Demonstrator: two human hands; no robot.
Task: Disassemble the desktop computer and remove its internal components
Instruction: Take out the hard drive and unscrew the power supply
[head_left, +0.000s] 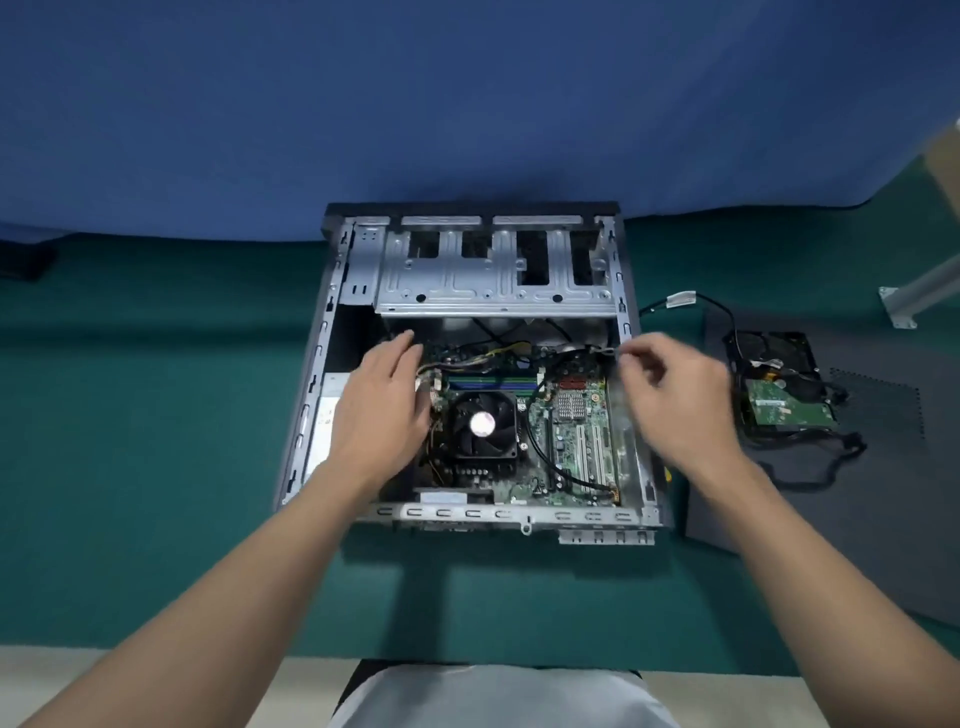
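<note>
An open desktop case (332, 291) lies flat on the green table, its side panel off. Inside sit a green motherboard (566, 447), a black CPU fan (483, 423) and memory sticks (493, 383). A silver drive cage (493, 270) spans the far end. My left hand (384, 400) reaches into the case left of the fan, fingers spread over the cables there. My right hand (675, 400) hovers over the case's right wall, blurred, fingers curled with the fingertips pinched near a small cable end. A removed hard drive (784, 395) with black cables lies to the right.
The dark side panel (883, 493) lies under the hard drive at the right. A blue backdrop rises behind the case. A white metal leg (914, 296) stands at the far right. The power supply (327, 415) shows at the case's left side.
</note>
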